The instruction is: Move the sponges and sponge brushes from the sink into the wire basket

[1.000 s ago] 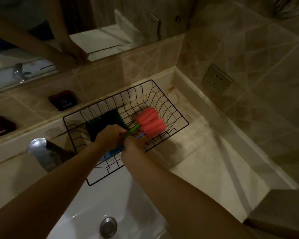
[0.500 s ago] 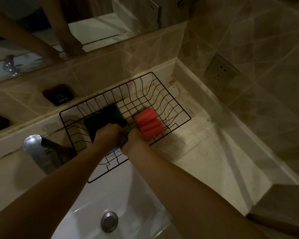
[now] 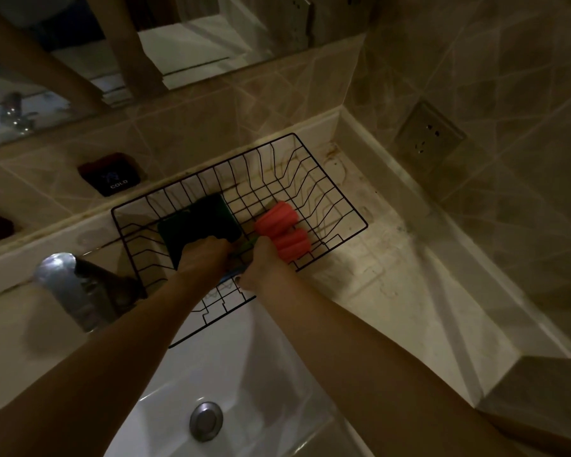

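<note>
Reaching over the white ceramic sink (image 3: 231,367), I have both hands inside the black wire basket (image 3: 337,206), which sits on the pale stone counter with its near corner overhanging the basin. My left hand (image 3: 205,258) is closed on the dark green rectangular sponge (image 3: 198,222), propped on edge. My right hand (image 3: 261,262) grips the handles of two coral-red ribbed sponge brushes (image 3: 282,230) lying on the basket floor

Stained counter (image 3: 393,291); wire basket (image 3: 327,192) atop
</note>
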